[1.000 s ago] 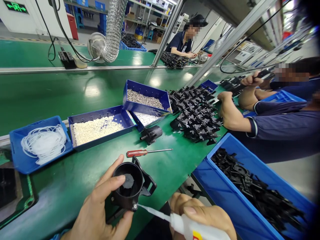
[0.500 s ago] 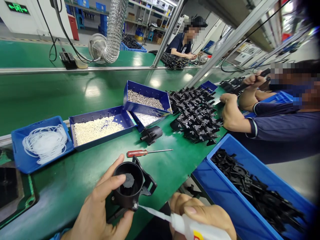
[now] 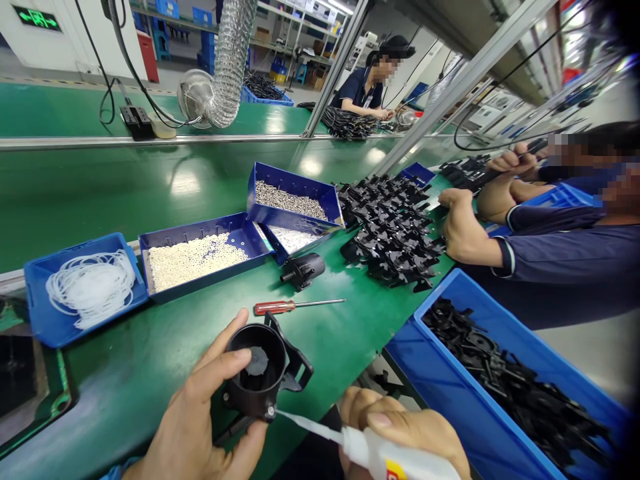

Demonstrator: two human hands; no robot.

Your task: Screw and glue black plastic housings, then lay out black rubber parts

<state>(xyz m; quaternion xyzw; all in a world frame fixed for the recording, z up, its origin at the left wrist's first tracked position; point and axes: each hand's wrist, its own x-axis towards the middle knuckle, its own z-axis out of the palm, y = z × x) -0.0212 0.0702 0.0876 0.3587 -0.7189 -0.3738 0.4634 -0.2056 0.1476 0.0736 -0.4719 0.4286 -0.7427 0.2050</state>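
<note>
My left hand [image 3: 200,407] grips a black plastic cylindrical housing [image 3: 280,357], its open round end facing up and a bracket sticking out on the right. My thumb rests over its rim. In my right hand [image 3: 410,427] is a white glue bottle [image 3: 380,453] with a long thin nozzle. The nozzle's tip is at a small screw [image 3: 271,411] low on the housing's front; whether it touches, I cannot tell. Beyond the housing, a red-handled screwdriver [image 3: 275,307] lies on the green table, with another black housing [image 3: 303,271] behind it.
Across the table stand a blue tray of clear tubing rings [image 3: 30,287], a bin of cream washers [image 3: 195,260] and a bin of metal screws [image 3: 290,200]. Black parts [image 3: 390,227] are piled to the right. A blue crate [image 3: 425,360] of black pieces and a co-worker's arm [image 3: 465,233] are nearby.
My hands, the housing and the glue bottle are almost still. On the right, a co-worker's hands have shifted slightly.
</note>
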